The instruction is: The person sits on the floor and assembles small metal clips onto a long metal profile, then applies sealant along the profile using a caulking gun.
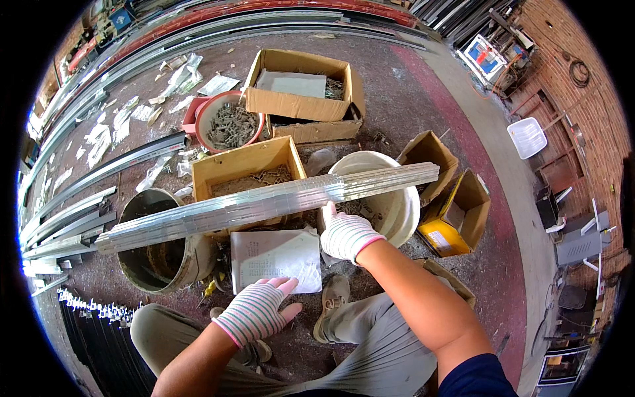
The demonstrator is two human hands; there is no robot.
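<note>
A long silvery aluminium profile [264,202] lies across a dark round bucket [159,245] on the left and a white bucket [390,198] on the right. My right hand [345,235], in a striped knit glove, reaches up and touches the profile's near edge at its middle. My left hand [256,311], gloved the same way, hovers with fingers spread above my left knee, just below a clear plastic bag with a printed sheet [276,259]. It holds nothing.
An open wooden box of small metal parts [246,169] sits behind the profile. Further back stand a red-rimmed bowl of parts [229,121] and cardboard boxes [301,92]. A yellow carton [456,218] lies at right. More profiles [66,225] are stacked at left.
</note>
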